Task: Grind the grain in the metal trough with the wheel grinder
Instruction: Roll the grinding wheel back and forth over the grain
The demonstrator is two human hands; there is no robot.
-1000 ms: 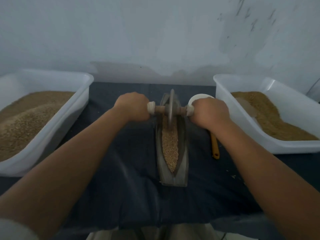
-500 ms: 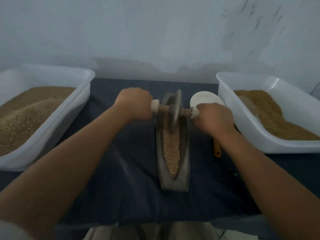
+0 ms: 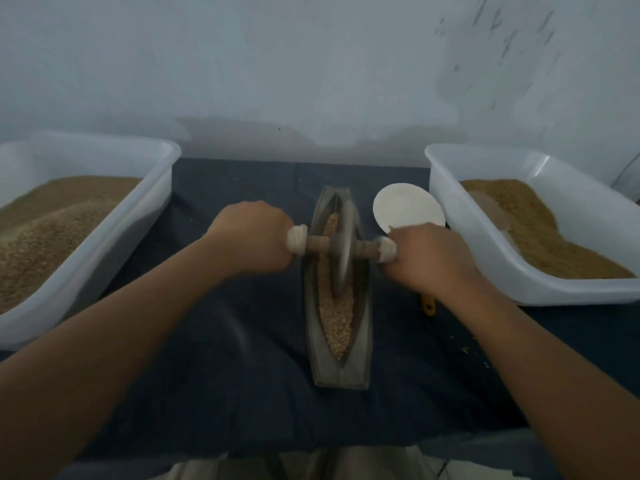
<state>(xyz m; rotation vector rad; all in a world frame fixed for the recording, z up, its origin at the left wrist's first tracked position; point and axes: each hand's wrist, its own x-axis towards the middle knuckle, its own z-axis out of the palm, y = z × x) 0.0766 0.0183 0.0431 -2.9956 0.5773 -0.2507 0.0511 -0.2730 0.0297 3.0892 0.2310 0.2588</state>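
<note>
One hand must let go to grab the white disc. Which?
Right. Both grip the wheel grinder, but the right hand sits beside the white disc; the left hand is across the metal trough.

Wall: a pale grey-blue plastered wall (image 3: 311, 64) fills the upper half of the view and runs straight across behind the table.
Marks: dark scuffs and short streaks (image 3: 502, 46) scatter over its upper right; a darker, uneven patch (image 3: 277, 133) spreads along its foot.
Table: a dark blue-grey cloth (image 3: 225, 375) covers it, and the far edge meets the wall.
Cloth: softly creased, with a few pale crumbs (image 3: 467, 348) on the right.
Below the near edge: a beige strip (image 3: 311, 465), too dim to identify.
Light: dim, cool and even, with soft shadows.
</note>
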